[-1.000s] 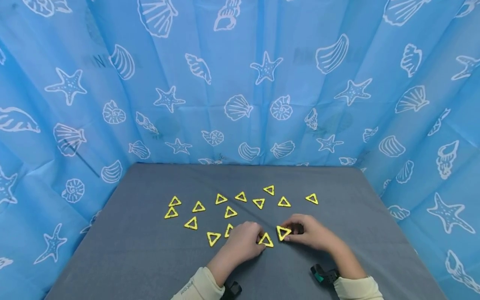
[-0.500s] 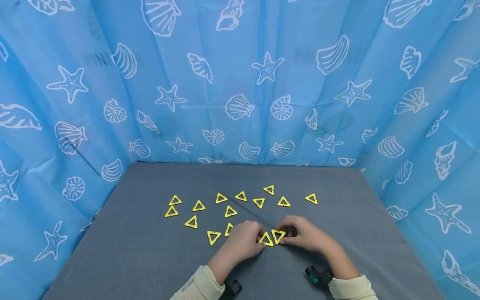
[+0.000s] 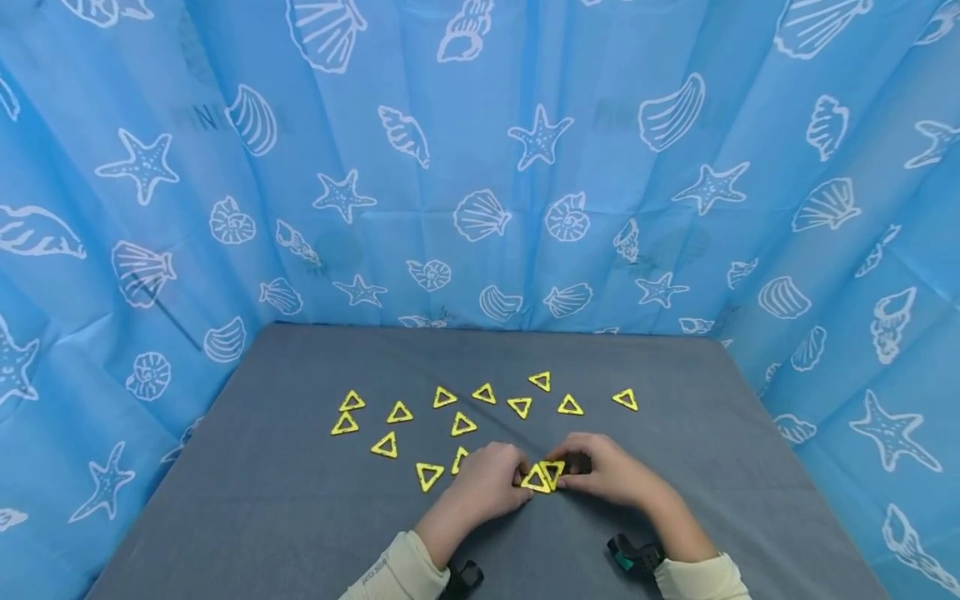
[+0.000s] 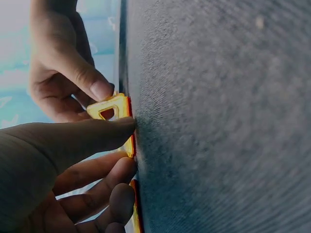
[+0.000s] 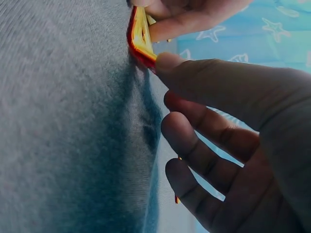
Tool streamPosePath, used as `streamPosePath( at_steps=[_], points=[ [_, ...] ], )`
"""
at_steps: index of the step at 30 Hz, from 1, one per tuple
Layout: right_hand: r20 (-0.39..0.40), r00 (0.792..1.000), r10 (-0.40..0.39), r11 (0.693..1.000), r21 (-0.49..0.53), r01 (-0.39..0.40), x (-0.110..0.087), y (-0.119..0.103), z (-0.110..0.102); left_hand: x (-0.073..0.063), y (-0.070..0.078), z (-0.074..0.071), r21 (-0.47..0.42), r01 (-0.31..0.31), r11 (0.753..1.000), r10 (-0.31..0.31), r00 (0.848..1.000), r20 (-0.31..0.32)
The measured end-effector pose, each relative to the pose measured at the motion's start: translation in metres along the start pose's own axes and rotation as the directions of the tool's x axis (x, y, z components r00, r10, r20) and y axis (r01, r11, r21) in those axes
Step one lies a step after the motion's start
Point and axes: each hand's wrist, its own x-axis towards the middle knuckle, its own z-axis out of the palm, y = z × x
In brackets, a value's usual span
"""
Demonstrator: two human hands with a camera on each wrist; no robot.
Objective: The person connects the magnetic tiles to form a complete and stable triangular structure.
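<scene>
Two yellow triangular frame tiles meet edge to edge near the front middle of the table. My left hand [image 3: 487,482] pinches the left tile [image 3: 537,488] between thumb and fingers. From the other side, my right hand [image 3: 611,471] grips the right tile [image 3: 553,463] by its outer edge. In the left wrist view, the left thumb lies across the yellow tiles [image 4: 120,101], and the other hand's thumb touches their far end. The right wrist view shows a tile with a red edge [image 5: 144,48] at the right thumb's tip; the remaining right fingers are loosely bent.
Several more yellow triangles lie scattered farther back on the grey cloth-covered table [image 3: 225,517], such as a tile [image 3: 429,487] left of my hands and another [image 3: 625,406] at the right. My left hand partly covers one tile [image 3: 457,456]. A blue shell-patterned curtain [image 3: 480,167] surrounds the table.
My right hand has moved left with its triangular tile, turning it slightly, until it met the tile in my left hand. My left hand has stayed nearly still.
</scene>
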Motion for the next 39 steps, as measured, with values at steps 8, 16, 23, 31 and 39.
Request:
streamPosePath(
  at_steps=[8, 16, 23, 31, 39],
  points=[
    [-0.035, 0.999, -0.017, 0.991, 0.129, 0.022, -0.001, 0.001, 0.004, -0.001, -0.013, -0.016, -0.061, 0.01, 0.998, -0.013, 0.999, -0.049],
    [-0.059, 0.998, -0.005, 0.988, 0.152, 0.014, -0.003, 0.004, 0.007, -0.004, -0.033, -0.028, -0.094, 0.019, 0.995, -0.025, 0.998, -0.061],
    [-0.073, 0.997, -0.018, 0.987, 0.158, 0.03, 0.0, 0.005, 0.006, -0.001, -0.038, -0.029, -0.031, 0.055, 0.998, -0.057, 0.996, -0.065],
    [-0.073, 0.997, -0.028, 0.986, 0.163, 0.04, 0.002, 0.008, 0.009, -0.001, -0.035, -0.023, 0.015, 0.076, 0.997, -0.075, 0.995, -0.065],
    [-0.1, 0.992, -0.074, 0.967, 0.238, 0.096, 0.002, 0.015, 0.008, 0.0, -0.034, -0.019, 0.065, 0.088, 0.994, -0.083, 0.993, -0.081]
  ],
)
